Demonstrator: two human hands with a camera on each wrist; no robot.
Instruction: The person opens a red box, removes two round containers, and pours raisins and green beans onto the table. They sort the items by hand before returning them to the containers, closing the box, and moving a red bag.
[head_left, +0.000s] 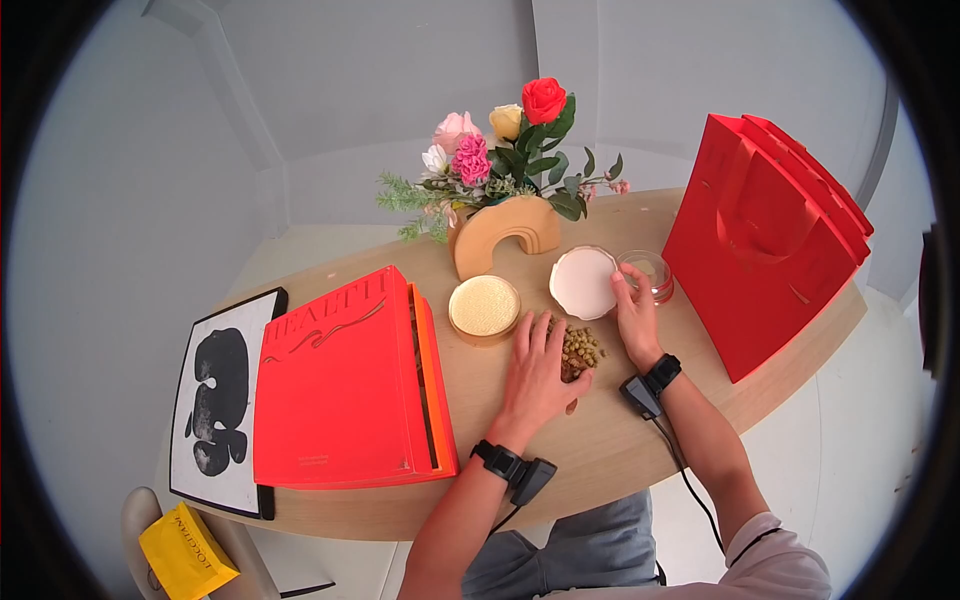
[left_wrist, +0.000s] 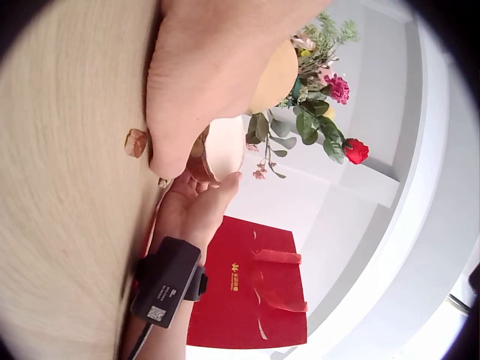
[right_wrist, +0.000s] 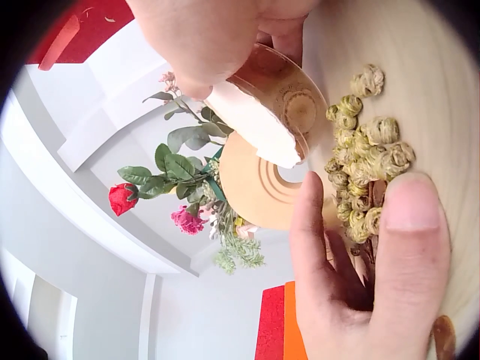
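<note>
L. hand [head_left: 538, 378]: fingers partly curled round near part of pile of dried buds [right_wrist: 375, 154], w/ thumb set opp. the others. Buds are thus hemmed in on two sides, prob. because round pcs. roll easily; one is seen apart from the pile, beyond the fingertips. Pile is rested on counter [head_left: 592, 455]. A brown fragment [left_wrist: 136, 142] is noted near heel of same hand, outside its grasp.

R. hand [head_left: 638, 322]: pale scalloped dish [head_left: 583, 283] is gripped at edge, thumb over rim. Dish is held tilted, just beyond L. fingertips; held so, it is presumably kept steady by one hand while the other is left free for the buds. Contents, if any, can't be confirmed.

Clear dish [head_left: 657, 268] is located just beside R. fingers, on the side away from L. hand, within easy reach. Gold-topped round container [head_left: 485, 305] is stood beyond L. fingers, opp. side, apparently out of the working area.
</note>
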